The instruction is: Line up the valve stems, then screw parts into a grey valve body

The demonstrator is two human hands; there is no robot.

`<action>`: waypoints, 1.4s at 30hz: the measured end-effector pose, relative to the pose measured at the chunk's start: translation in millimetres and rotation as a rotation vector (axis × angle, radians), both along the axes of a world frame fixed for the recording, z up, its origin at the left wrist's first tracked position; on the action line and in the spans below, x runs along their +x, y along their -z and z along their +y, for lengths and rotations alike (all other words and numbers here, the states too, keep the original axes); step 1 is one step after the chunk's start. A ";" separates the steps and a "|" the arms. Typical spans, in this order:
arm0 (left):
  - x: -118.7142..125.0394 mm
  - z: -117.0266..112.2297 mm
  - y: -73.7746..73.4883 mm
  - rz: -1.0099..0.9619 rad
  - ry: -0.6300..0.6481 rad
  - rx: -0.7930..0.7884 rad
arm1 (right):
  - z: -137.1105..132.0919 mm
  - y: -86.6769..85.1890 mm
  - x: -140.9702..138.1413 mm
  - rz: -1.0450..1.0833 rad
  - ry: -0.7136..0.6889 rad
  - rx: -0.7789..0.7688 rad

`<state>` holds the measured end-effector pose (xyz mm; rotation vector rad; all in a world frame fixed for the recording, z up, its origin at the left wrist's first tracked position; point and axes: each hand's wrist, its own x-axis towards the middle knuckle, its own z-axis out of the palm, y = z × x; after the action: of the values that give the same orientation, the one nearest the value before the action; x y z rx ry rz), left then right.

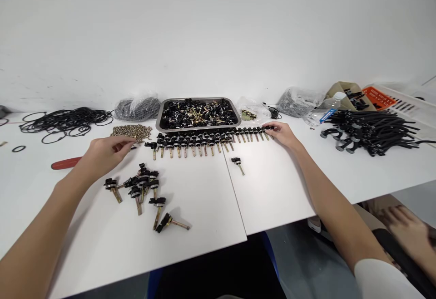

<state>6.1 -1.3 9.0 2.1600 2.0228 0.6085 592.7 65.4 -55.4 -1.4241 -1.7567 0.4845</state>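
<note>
My left hand hovers palm down over the white table, fingers loosely curled, its tips beside the left end of a long row of black-capped brass pins. My right hand rests at the right end of that row, fingertips touching the last pins. A loose cluster of the same pins lies below my left hand. One single pin lies apart in the middle. Behind the row stands a metal tray full of black and brass parts.
A pile of small brass pieces, black rubber rings and a red-handled tool lie at the left. Plastic bags, a water bottle, black clips and an orange basket sit at the right. Another person's hand shows lower right.
</note>
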 end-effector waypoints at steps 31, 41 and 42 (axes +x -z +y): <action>-7.4 -0.7 7.1 -0.011 0.054 0.087 | 5.0 -19.8 -96.1 -0.366 -0.255 0.008; -1.7 -4.5 0.5 -0.017 0.034 0.054 | 8.6 -17.2 -92.2 -0.365 -0.256 0.040; -0.5 -5.1 -0.8 -0.019 0.035 0.057 | 9.2 -16.8 -91.8 -0.365 -0.254 0.044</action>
<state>5.6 -6.4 9.8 2.2074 1.9767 0.6880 500.9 74.6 -38.6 -1.3254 -2.2428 0.3274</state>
